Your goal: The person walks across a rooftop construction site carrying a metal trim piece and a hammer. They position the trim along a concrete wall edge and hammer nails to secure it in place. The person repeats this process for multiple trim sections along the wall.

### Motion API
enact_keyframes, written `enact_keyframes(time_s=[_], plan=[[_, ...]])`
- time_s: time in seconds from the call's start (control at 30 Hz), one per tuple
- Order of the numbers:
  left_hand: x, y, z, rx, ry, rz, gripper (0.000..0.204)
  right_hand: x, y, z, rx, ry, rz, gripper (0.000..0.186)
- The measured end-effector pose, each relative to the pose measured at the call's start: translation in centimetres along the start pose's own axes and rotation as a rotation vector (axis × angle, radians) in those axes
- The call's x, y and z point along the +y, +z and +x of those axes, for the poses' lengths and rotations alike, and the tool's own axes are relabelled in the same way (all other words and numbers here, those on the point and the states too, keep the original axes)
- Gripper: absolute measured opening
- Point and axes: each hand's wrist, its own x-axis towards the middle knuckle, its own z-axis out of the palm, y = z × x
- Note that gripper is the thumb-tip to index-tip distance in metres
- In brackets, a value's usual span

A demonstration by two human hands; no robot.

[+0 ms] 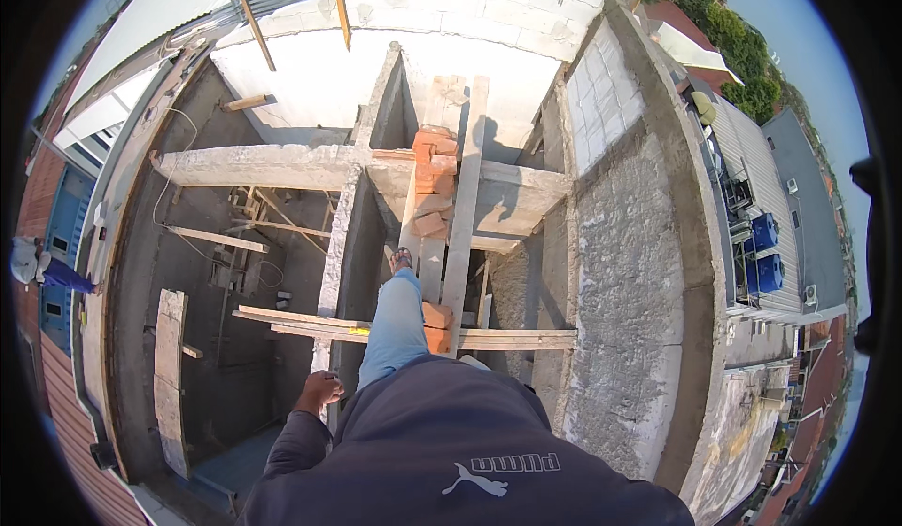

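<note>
My left hand [322, 390] hangs beside my left thigh with its fingers curled into a loose fist. Nothing shows in it. Just past it lies a set of long timber battens [310, 321] crossing the concrete beams. My right hand is hidden from view. Ahead of me, orange-red bricks [435, 164] are stacked along a walkway of planks [464, 225]. A few more bricks [437, 327] lie close to my body at the crossing battens. One sandaled foot [401, 260] stands at the walkway's left side.
Concrete beams [263, 165] frame deep open bays on both sides of the walkway. Loose boards [171, 376] and timber props rest in the left bay. A white block wall [423, 9] closes the far side; a rough plastered wall [625, 282] rises right. Another person [56, 268] is at the far left.
</note>
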Motion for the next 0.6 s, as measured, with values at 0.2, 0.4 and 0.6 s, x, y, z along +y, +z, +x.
enact_keyframes(time_s=[0.2, 0.4, 0.6], plan=[[6.7, 1.1, 5.1, -0.102, 0.001, 0.005, 0.044, -9.9, -3.0, -1.0, 0.075, -0.096, 0.024, 0.023], [11.3, 1.1, 10.3, -0.073, 0.035, -0.027, 0.048, -26.8, -5.1, 1.3, 0.113, -0.22, 0.035, 0.024], [14.4, -0.3, 12.8, 0.068, -0.152, -0.19, 0.029, -52.0, -8.2, 5.2, -0.024, -0.249, -0.188, 0.031]])
